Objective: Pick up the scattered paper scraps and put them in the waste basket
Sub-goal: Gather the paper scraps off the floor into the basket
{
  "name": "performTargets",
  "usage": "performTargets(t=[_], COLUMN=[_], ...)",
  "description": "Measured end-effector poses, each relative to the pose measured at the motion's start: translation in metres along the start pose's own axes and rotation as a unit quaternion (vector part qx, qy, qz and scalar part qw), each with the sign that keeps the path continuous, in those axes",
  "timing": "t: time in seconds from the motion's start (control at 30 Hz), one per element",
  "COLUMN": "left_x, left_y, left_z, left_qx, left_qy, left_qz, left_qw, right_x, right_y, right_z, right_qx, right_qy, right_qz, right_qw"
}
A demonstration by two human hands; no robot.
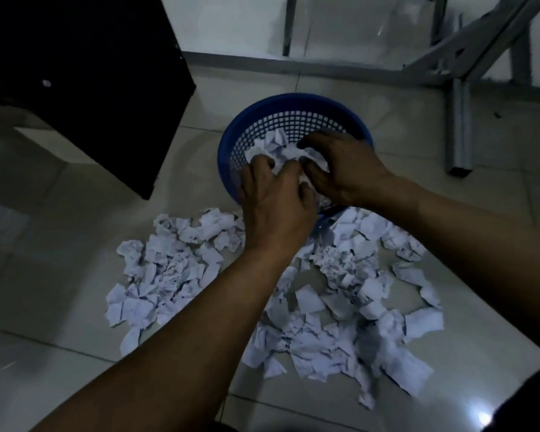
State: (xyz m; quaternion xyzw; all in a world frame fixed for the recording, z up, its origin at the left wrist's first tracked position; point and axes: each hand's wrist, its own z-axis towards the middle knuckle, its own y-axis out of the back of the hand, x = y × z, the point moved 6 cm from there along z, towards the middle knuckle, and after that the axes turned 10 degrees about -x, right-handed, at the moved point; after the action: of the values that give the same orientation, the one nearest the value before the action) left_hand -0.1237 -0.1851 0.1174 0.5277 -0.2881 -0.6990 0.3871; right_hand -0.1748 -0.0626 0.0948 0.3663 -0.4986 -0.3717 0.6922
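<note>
A blue mesh waste basket [293, 102] stands on the tiled floor. Over its near rim, my left hand [275, 201] and my right hand [346, 166] are pressed together around a bunch of white paper scraps [278, 145] inside the basket. Fingers of both hands curl on the bunch. A wide spread of torn white paper scraps [340, 307] lies on the floor in front of the basket, on both sides of my forearms. Another patch of scraps [162, 269] lies to the left.
A dark cabinet [85, 73] stands at the upper left, close to the basket. Grey metal table legs [459, 126] stand at the upper right. The floor is pale glossy tile [44, 275].
</note>
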Motion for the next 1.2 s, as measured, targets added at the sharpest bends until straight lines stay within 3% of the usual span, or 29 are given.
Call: performTargets(t=[0.2,0.3,0.53,0.77,0.97,1.13,1.2], left_x=[-0.031,-0.034,-0.034,-0.036,-0.034,-0.035,-0.035], left_y=[-0.04,-0.054,-0.065,-0.072,-0.074,-0.076,-0.074], left_z=[-0.021,-0.025,0.0,0.012,0.014,0.014,0.013], left_qx=[0.092,0.104,0.087,0.074,0.065,0.05,0.051], left_qy=[-0.099,-0.108,-0.115,-0.141,-0.147,-0.146,-0.142], left_qz=[0.034,0.042,0.054,0.043,0.042,0.042,0.038], left_qw=[0.99,0.988,0.988,0.986,0.986,0.987,0.988], right_x=[-0.067,-0.114,-0.23,-0.269,-0.267,-0.219,-0.2], right_y=[0.044,0.048,-0.003,-0.042,-0.074,-0.092,-0.089], right_z=[-0.042,-0.07,-0.153,-0.184,-0.172,-0.151,-0.14], right_qx=[-0.183,-0.225,-0.057,0.044,0.138,0.218,0.193], right_qy=[-0.067,-0.167,-0.454,-0.538,-0.527,-0.374,-0.32], right_qz=[0.028,0.076,0.027,0.018,0.054,0.022,-0.02], right_qw=[0.98,0.957,0.889,0.841,0.837,0.901,0.928])
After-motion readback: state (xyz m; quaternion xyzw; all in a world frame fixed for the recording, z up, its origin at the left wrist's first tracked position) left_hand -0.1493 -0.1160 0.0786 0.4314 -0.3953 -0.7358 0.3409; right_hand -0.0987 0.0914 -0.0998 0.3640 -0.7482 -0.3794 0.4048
